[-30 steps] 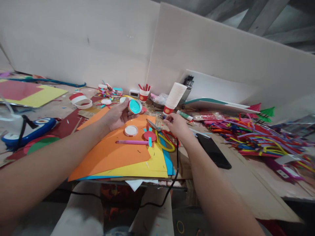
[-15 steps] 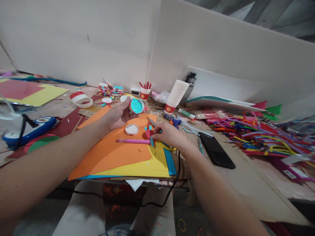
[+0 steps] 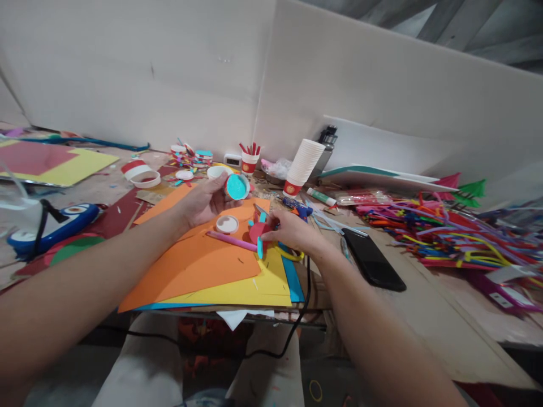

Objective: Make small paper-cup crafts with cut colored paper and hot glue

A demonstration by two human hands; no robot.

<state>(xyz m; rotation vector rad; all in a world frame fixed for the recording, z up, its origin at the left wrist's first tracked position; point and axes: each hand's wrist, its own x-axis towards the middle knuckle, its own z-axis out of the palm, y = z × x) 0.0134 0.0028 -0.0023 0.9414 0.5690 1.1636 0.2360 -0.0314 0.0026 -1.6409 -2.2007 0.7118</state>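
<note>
My left hand [image 3: 203, 202] is closed around a shallow paper cup section [image 3: 237, 187], whose turquoise-coated face is turned towards me. Above the orange sheet [image 3: 190, 265], my right hand [image 3: 287, 230] pinches a red paper disc [image 3: 256, 231] with turquoise paper strips [image 3: 260, 247] at its edges. Part of the disc is hidden by the fingers. A pink pen [image 3: 231, 240] lies on the sheet, one end against a turquoise strip. Between my hands rests a white round cup piece [image 3: 227, 224]. Yellow-handled scissors [image 3: 291, 254] lie partly under my right hand.
A stack of paper cups [image 3: 303, 167], a bottle [image 3: 324, 150] and a glue stick [image 3: 321, 196] stand or lie behind my right hand. A blue glue gun [image 3: 302, 210], a black phone [image 3: 373, 260] and many pipe cleaners [image 3: 445, 232] are to the right. A black cable [image 3: 309, 288] hangs over the edge.
The red disc has turned to show more of its face and moved slightly left. The pink pen has swung, its left end now farther back. My left hand has shifted slightly with the cup section.
</note>
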